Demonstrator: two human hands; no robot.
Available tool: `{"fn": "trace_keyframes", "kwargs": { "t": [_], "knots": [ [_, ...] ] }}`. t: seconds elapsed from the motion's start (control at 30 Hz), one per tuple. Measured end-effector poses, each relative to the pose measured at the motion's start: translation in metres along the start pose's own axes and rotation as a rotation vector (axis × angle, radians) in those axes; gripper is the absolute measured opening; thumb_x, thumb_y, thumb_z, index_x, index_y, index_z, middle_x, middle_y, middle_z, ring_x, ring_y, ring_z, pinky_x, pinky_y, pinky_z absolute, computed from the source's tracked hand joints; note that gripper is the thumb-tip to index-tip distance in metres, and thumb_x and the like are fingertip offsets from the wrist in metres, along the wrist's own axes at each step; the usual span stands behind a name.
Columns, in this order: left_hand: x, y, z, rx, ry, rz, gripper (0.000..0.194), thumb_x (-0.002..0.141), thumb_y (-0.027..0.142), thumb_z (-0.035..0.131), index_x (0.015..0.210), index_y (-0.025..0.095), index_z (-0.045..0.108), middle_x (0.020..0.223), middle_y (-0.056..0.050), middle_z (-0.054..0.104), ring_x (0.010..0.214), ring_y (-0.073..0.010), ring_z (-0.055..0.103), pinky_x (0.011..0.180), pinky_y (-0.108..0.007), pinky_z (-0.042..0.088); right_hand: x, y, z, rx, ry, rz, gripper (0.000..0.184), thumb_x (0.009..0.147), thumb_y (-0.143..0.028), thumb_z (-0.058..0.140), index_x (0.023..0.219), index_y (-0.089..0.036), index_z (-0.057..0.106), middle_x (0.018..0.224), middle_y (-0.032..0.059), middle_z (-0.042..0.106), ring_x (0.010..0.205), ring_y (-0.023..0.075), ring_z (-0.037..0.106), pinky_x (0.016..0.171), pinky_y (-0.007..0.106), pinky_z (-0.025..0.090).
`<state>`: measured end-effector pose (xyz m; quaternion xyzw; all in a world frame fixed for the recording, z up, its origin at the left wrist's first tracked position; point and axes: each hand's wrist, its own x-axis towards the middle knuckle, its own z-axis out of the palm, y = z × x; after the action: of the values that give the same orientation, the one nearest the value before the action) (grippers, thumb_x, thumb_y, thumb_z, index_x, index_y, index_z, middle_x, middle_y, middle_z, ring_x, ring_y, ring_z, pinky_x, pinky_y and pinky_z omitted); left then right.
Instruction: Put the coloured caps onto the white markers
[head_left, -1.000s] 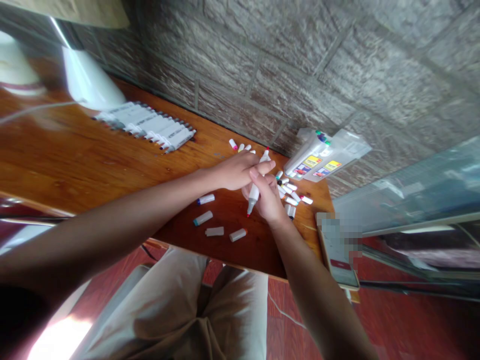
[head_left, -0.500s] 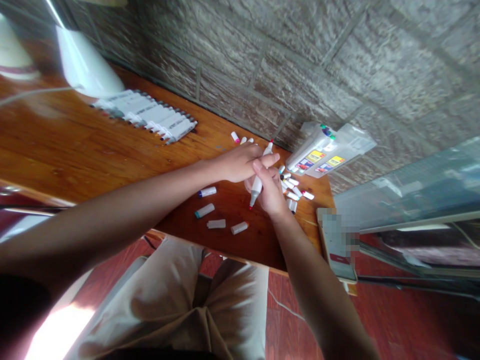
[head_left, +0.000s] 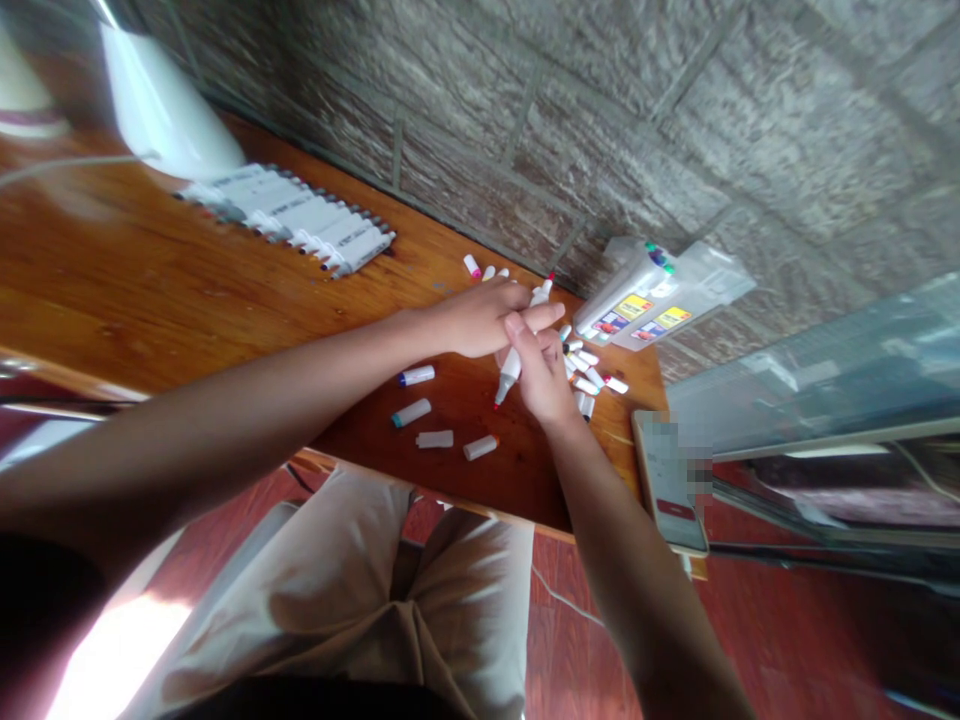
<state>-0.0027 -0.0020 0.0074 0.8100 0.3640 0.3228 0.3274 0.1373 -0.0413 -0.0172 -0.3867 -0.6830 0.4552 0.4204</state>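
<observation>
A white marker [head_left: 509, 374] with red tips bared at both ends slants between my hands over the wooden desk [head_left: 247, 295]. My right hand [head_left: 546, 382] is closed around its lower part, thumb uppermost. Across its upper part lies my left hand [head_left: 486, 318], one finger stretched to the right and the others curled over the barrel, partly hidden. Loose caps, among them a blue-ended cap [head_left: 417, 376], a teal-ended cap [head_left: 412, 413], a plain white cap [head_left: 435, 440] and an orange-ended cap [head_left: 481, 447], lie in front. More caps [head_left: 585, 368] are heaped right of my hands.
A row of markers [head_left: 292, 215] lies at the back left, beside a white lamp base [head_left: 169, 110]. At the back right a clear plastic marker case [head_left: 637, 300] stands against the brick wall [head_left: 465, 150]. A phone [head_left: 671, 490] rests at the desk's right edge.
The view has shifted slightly. Both hands keep their hold on the marker, whose upper red tip has moved a little up and right and whose lower tip slightly left.
</observation>
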Motion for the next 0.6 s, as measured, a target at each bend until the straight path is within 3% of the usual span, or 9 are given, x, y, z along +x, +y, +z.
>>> {"fn": "trace_keyframes", "kwargs": {
  "t": [0.17, 0.27, 0.4, 0.5, 0.6],
  "knots": [
    [-0.002, 0.001, -0.003, 0.127, -0.037, 0.032, 0.045, 0.106, 0.043, 0.047, 0.076, 0.017, 0.068, 0.056, 0.0, 0.04, 0.062, -0.0166, 0.046, 0.066, -0.031, 0.027, -0.002, -0.002, 0.0, 0.065, -0.035, 0.063, 0.061, 0.093, -0.062, 0.065, 0.05, -0.023, 0.046, 0.053, -0.0004, 0.039, 0.054, 0.0122, 0.033, 0.05, 0.031, 0.027],
    [-0.004, 0.005, -0.006, 0.203, -0.057, 0.118, 0.045, 0.108, 0.042, 0.043, 0.082, 0.015, 0.069, 0.058, 0.002, 0.034, 0.059, -0.013, 0.037, 0.066, -0.029, 0.022, -0.002, -0.002, 0.001, 0.112, -0.058, 0.098, 0.056, 0.097, -0.052, 0.065, 0.052, -0.022, 0.048, 0.056, -0.0002, 0.038, 0.056, 0.0118, 0.033, 0.05, 0.029, 0.029],
    [-0.004, 0.003, -0.007, 0.201, -0.07, 0.145, 0.046, 0.109, 0.043, 0.04, 0.083, 0.015, 0.066, 0.058, 0.003, 0.035, 0.058, -0.0115, 0.034, 0.065, -0.028, 0.02, -0.001, -0.001, 0.002, 0.098, -0.063, 0.043, 0.056, 0.1, -0.046, 0.061, 0.052, -0.021, 0.046, 0.056, -0.0002, 0.038, 0.056, 0.0111, 0.034, 0.052, 0.027, 0.027],
    [-0.002, -0.003, -0.006, 0.209, -0.074, 0.181, 0.044, 0.108, 0.045, 0.042, 0.08, 0.017, 0.063, 0.057, 0.002, 0.038, 0.058, -0.0132, 0.036, 0.064, -0.029, 0.023, 0.0, 0.0, 0.003, 0.013, -0.038, 0.007, 0.057, 0.101, -0.046, 0.056, 0.052, -0.021, 0.046, 0.055, 0.0006, 0.041, 0.056, 0.0115, 0.035, 0.052, 0.028, 0.026],
    [0.0, -0.007, -0.004, 0.126, -0.068, 0.096, 0.047, 0.105, 0.052, 0.047, 0.076, 0.019, 0.063, 0.058, 0.0, 0.042, 0.062, -0.0158, 0.047, 0.068, -0.03, 0.031, 0.0, 0.001, 0.003, -0.018, -0.018, -0.001, 0.058, 0.1, -0.051, 0.057, 0.051, -0.022, 0.044, 0.054, 0.0004, 0.043, 0.054, 0.0111, 0.036, 0.051, 0.029, 0.027]
  ]
}}
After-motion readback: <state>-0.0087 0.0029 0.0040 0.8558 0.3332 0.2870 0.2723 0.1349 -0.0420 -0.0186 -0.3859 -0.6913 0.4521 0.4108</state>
